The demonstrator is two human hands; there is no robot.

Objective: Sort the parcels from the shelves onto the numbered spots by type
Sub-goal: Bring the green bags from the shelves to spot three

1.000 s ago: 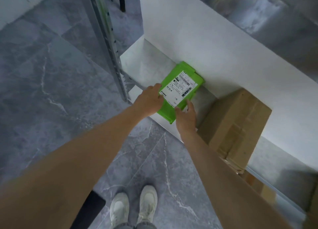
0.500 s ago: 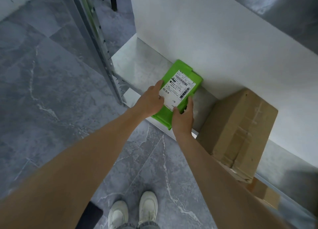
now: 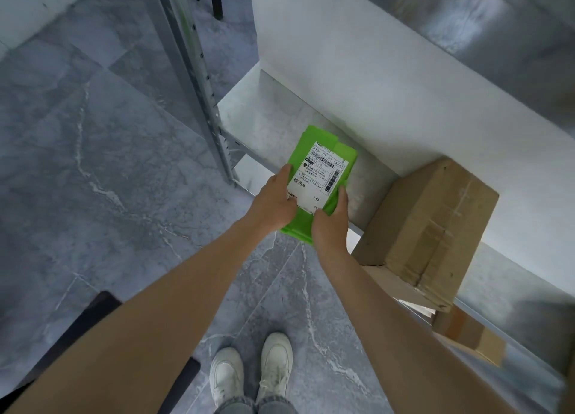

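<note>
A flat green parcel (image 3: 314, 146) with a white shipping label lies at the front of a low metal shelf (image 3: 264, 111), its near end sticking out past the shelf edge. My left hand (image 3: 275, 203) grips its left edge, thumb on the label. My right hand (image 3: 331, 223) grips the near right corner, thumb along the right side. A large brown cardboard box (image 3: 435, 214) stands on the same shelf just right of the green parcel.
A slotted steel upright (image 3: 199, 80) rises at the shelf's left end. A white board (image 3: 389, 80) overhangs the shelf from above. More cardboard parcels (image 3: 469, 339) lie lower right. Grey marble floor, a dark object (image 3: 90, 317) at lower left, and my white shoes below.
Both hands have closed further round the green parcel's near end and drawn it a little out over the shelf's front edge. The camera has shifted slightly.
</note>
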